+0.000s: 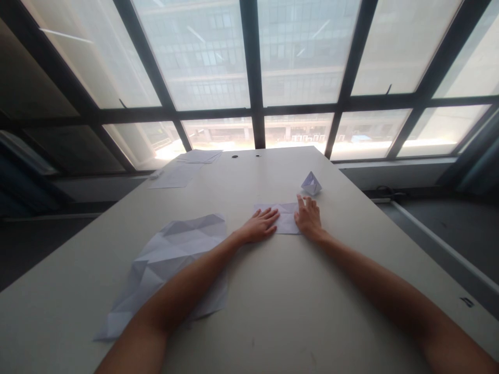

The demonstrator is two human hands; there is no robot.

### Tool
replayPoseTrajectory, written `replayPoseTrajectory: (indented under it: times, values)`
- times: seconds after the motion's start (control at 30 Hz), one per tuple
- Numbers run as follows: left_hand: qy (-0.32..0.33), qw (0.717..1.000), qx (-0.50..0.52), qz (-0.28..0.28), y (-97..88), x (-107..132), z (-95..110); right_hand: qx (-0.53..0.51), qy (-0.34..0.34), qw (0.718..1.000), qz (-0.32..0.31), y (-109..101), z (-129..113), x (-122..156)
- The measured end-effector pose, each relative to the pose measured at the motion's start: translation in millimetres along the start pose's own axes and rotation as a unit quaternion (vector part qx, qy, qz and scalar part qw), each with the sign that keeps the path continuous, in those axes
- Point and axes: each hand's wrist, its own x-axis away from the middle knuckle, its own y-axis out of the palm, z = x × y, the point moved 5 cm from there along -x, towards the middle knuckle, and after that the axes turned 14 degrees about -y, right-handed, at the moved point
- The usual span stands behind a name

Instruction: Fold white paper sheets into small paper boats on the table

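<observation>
- Folded white paper sheet (pixel 286 218) lying on the pale table (pixel 280 317)
- Left hand (pixel 259 226) open flat on the sheet's left end, gripping nothing
- Right hand (pixel 307 217) open, fingers spread, at the sheet's right end, gripping nothing
- Folded paper model (pixel 311 183) just beyond the sheet
- Creased paper sheet (pixel 167 265) left of it

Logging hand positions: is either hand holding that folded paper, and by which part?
Nothing is gripped: the left hand rests on the left end of the folded paper, the right hand against its right edge.
</observation>
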Motion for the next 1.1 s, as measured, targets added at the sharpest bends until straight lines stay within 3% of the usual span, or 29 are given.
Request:
replayPoseTrajectory:
  times: [0.27,0.43,0.53,0.63,0.73,0.9,1.1]
  values:
    - [-0.021,1.000,-0.005,0.017,5.1,-2,2,-0.053,-0.193,0.969,-0.143,16,-54,9]
    - [-0.009,0.997,0.063,0.042,-15.5,-3,6,-0.088,-0.210,0.959,-0.170,21,-44,6]
    - [-0.040,0.992,0.085,0.080,-25.8,-4,2,-0.148,-0.243,0.940,-0.188,23,-34,2]
    - [-0.041,0.989,0.066,0.128,-28.4,-2,1,-0.225,-0.285,0.912,-0.192,22,-25,-2]
    - [0.008,0.989,0.066,0.129,-23.7,-1,5,-0.277,-0.300,0.896,-0.178,23,-18,-3]
    - [0.049,0.992,0.055,0.106,-13.7,-2,7,-0.261,-0.289,0.914,-0.112,24,-15,-4]
    - [-0.024,1.000,-0.010,0.007,-1.3,-4,0,-0.153,-0.223,0.956,-0.112,26,-12,-7]
